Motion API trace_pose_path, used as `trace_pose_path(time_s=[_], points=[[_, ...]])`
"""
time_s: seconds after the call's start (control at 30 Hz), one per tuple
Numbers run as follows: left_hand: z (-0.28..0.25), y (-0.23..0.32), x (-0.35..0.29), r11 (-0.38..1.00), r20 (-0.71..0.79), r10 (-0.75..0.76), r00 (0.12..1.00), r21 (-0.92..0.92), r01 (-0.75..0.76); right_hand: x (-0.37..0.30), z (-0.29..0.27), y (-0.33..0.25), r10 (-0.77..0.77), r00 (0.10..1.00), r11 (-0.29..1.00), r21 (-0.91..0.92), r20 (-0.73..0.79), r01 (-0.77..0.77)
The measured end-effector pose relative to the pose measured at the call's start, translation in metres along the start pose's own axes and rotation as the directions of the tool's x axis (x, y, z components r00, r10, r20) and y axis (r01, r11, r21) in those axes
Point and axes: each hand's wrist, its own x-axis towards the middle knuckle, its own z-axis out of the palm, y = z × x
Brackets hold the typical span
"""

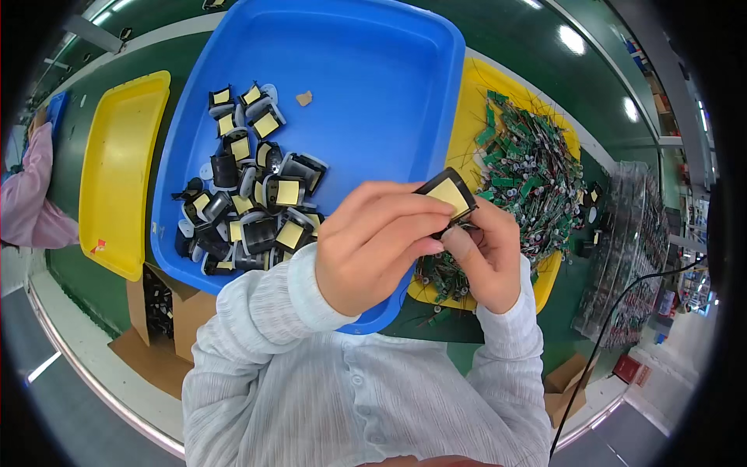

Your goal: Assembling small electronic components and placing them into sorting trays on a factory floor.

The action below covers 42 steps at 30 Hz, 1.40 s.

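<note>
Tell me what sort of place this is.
Probably an electronics assembly workshop: a yellow tray heaped with green circuit boards, a blue tray of black plastic parts, and another person's pink sleeve by the green bench.

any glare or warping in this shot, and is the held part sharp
Head view: fisheye bending curves the pale band at lower left, and the corners go black; head view: white glare spots on the green surface at upper right; head view: the held black part looks fairly sharp, its yellow face evenly lit.
</note>
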Motion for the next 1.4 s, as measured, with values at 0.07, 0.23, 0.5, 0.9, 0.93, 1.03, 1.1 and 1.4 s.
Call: trace_pose_path(time_s=[0.07,0.23,0.5,0.9,0.93,1.03,1.1,1.4], points=[[0.0,0.0,0.001,1.0,-0.002,-0.007,1.0,-0.011,0.007,-0.001,-0.001,0.002,-0.024,0.999,0.995,0.102,0.041,0.02],[-0.002,0.0,0.002,0.936,0.081,-0.197,0.977,-0.28,0.212,-0.001,-0.001,0.001,-0.037,0.996,0.976,0.219,0.076,0.019],[0.0,-0.005,0.003,0.943,0.052,-0.162,0.985,-0.286,0.17,-0.003,-0.003,0.006,-0.053,0.994,0.972,0.232,0.095,0.03],[-0.007,-0.004,0.001,0.976,0.023,-0.013,1.0,-0.218,0.018,-0.004,0.001,0.007,-0.163,0.97,0.985,0.083,0.183,0.15],[-0.008,-0.003,0.002,0.984,0.022,0.011,1.0,-0.176,-0.007,-0.005,0.002,0.007,-0.146,0.973,0.988,0.082,0.177,0.133],[-0.009,0.001,0.001,0.987,0.014,0.016,1.0,-0.16,-0.013,-0.006,0.006,0.003,-0.11,0.98,0.99,0.106,0.167,0.093],[-0.011,0.001,0.0,0.989,0.016,0.022,1.0,-0.144,-0.02,-0.007,0.007,0.001,-0.092,0.983,0.989,0.129,0.161,0.071],[-0.009,-0.006,0.003,0.89,0.066,-0.346,0.936,-0.291,0.35,-0.003,-0.002,0.002,0.128,0.989,0.926,0.348,0.069,-0.144]])
